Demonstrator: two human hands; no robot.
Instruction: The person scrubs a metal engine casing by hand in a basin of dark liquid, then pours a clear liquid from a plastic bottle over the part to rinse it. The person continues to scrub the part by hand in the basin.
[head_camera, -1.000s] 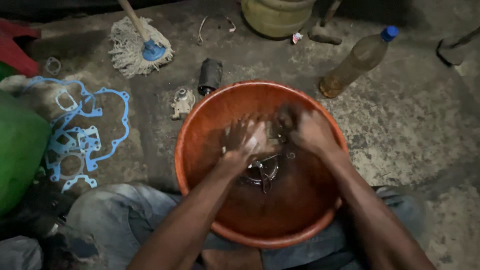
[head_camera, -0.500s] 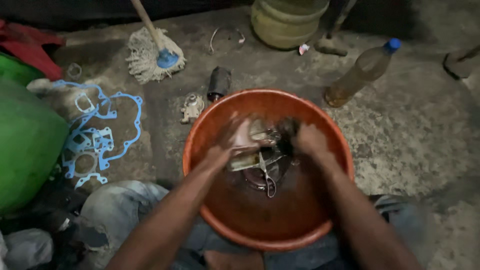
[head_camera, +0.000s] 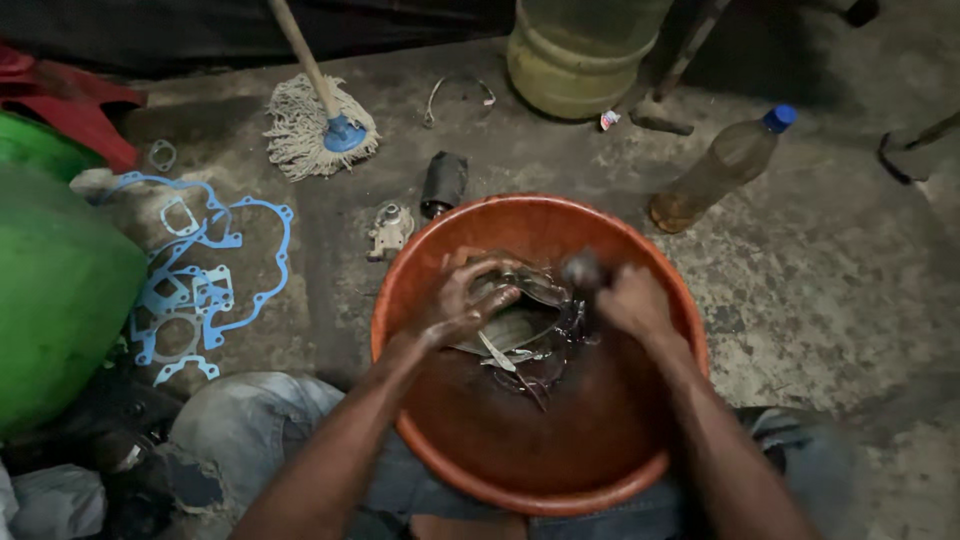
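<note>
- Far left of the orange basin: green container, w/ blue gaskets on the floor betw. it & basin.
- Up-left of basin: mop; small metal part & dark cylinder just beside the rim.
- Inside basin: your left hand gripped the metal part, fingers curled over it, above dark liquid.
- Your right hand was closed round a dark brush touching that part.
- Up-right of basin: plastic bottle, blue cap.
</note>
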